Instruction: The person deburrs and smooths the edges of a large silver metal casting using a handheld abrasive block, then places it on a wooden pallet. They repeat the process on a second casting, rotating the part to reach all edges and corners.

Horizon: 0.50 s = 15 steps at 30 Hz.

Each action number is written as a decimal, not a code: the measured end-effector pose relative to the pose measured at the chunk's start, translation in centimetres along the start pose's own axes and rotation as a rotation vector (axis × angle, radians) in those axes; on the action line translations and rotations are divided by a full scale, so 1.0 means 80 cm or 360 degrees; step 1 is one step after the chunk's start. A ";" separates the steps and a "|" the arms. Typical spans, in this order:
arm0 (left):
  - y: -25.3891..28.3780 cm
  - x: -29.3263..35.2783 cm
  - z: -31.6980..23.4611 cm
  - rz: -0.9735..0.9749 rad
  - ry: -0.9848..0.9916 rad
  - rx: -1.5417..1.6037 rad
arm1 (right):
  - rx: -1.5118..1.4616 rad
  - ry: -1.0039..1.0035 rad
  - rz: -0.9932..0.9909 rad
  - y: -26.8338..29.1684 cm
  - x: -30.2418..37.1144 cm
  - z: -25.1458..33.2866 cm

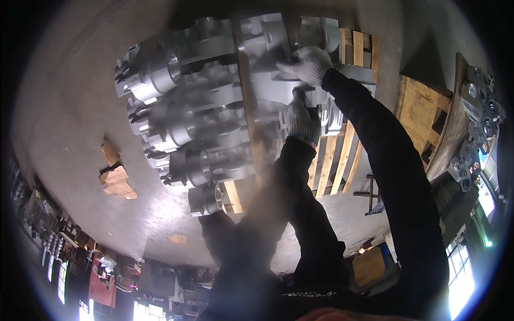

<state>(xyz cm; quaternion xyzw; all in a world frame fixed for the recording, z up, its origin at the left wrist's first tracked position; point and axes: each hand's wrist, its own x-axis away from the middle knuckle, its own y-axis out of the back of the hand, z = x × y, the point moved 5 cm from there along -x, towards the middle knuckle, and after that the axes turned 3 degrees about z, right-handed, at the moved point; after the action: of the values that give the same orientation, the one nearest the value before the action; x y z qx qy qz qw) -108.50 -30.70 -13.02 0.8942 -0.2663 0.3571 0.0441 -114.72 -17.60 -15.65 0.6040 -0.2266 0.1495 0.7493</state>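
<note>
Several silver-grey metal castings with round bored openings stand in rows on a slatted wooden pallet (pixel 334 166). One smooth-faced metal casting (pixel 270 88) lies between my two hands, right of a wooden plank that runs through the rows. My right hand (pixel 311 63), in a pale knit glove, is closed over its far right part. My left hand (pixel 304 119), in a grey glove with dark fingertips, grips the near edge with the thumb up. The undersides of both grips are hidden. Another casting with a large bore (pixel 155 75) stands at the far left.
Torn brown cardboard (pixel 119 182) lies on the concrete floor to the left. At right stand a wooden crate (pixel 420 107) and more metal parts (pixel 474 101). A small dark stool (pixel 369 195) is near the pallet's right corner. Cluttered benches line the lower left.
</note>
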 end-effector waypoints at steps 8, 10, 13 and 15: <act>0.010 0.007 0.015 0.0003 0.0108 0.0224 | -0.0298 -0.0088 -0.0013 -0.003 0.010 0.002; 0.012 0.010 0.019 0.0146 0.0137 -0.0316 | -0.0399 -0.0164 0.0174 -0.011 0.011 0.005; 0.022 0.011 0.011 -0.0013 -0.0064 0.0218 | 0.0149 0.0120 -0.0042 -0.001 0.010 0.024; 0.026 0.010 0.006 -0.0005 -0.0107 0.0211 | 0.0384 0.0214 -0.0156 0.004 0.008 0.034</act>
<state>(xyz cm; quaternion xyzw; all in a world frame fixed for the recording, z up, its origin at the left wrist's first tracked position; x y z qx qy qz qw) -108.75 -32.97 -13.07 0.9071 -0.2420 0.3435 -0.0237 -114.76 -20.20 -14.57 0.6886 -0.1266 0.1791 0.6912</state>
